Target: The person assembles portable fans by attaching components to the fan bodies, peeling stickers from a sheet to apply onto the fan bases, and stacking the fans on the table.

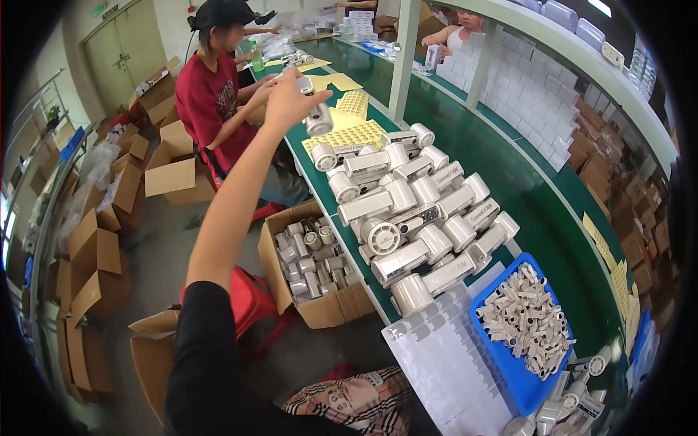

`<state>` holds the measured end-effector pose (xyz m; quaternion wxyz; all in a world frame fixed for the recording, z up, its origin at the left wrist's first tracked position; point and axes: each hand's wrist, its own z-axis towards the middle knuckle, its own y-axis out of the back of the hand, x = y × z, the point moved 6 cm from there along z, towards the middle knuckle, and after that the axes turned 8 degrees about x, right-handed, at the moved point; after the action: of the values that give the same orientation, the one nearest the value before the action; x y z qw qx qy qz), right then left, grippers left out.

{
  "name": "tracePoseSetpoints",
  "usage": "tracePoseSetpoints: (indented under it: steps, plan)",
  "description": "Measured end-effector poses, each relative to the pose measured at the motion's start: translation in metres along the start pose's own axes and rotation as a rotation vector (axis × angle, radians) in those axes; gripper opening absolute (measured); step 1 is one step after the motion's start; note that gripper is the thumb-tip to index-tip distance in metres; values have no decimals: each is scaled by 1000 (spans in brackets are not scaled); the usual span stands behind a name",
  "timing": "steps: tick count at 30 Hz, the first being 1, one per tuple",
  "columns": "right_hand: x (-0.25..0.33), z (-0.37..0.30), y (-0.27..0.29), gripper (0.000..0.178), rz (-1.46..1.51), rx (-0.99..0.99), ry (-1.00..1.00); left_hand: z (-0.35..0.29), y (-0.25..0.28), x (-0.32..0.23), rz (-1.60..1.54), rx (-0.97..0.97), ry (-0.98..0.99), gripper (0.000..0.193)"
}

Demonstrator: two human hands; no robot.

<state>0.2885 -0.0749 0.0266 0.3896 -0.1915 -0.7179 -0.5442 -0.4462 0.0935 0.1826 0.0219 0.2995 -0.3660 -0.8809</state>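
Observation:
My left hand point(289, 102) is stretched far out over the green table, its fingers closed around a white handheld fan point(318, 120). The fan's round head hangs below my thumb, and part of its body is hidden behind the hand. Just to the right and nearer lies a heap of similar white handheld fans point(418, 211), stacked in layers along the table edge. Under the held fan are yellow sheets with rows of round dots point(352, 136). My right hand is out of view.
A blue tray point(528, 402) of small white parts sits at the near right, beside clear plastic sheets point(443, 363). An open carton point(338, 309) of white parts stands below the table edge, near a red stool point(251, 305). A person in red point(211, 94) works at the left. A white post point(404, 62) rises beyond.

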Motion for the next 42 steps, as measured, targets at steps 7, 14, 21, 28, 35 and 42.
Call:
tracePoseSetpoints:
  steps: [7,14,21,28,35,42]
  plan:
    - [0,6,-19,16,14,116,-2,10,-93,43,-278,66,51,50]
    - [-3,-1,-20,17,15,95,-105,-12,-137,41,-287,-1,30,47]
    - [10,11,-24,16,28,106,-161,-24,-150,48,-495,21,129,50]
    - [10,11,-28,16,32,82,-180,-33,-156,70,-100,214,97,65]
    - [19,18,-25,20,-14,100,-135,-22,-178,67,94,556,175,59]
    - [9,14,-26,19,-3,92,-258,-16,-168,74,92,407,89,59]
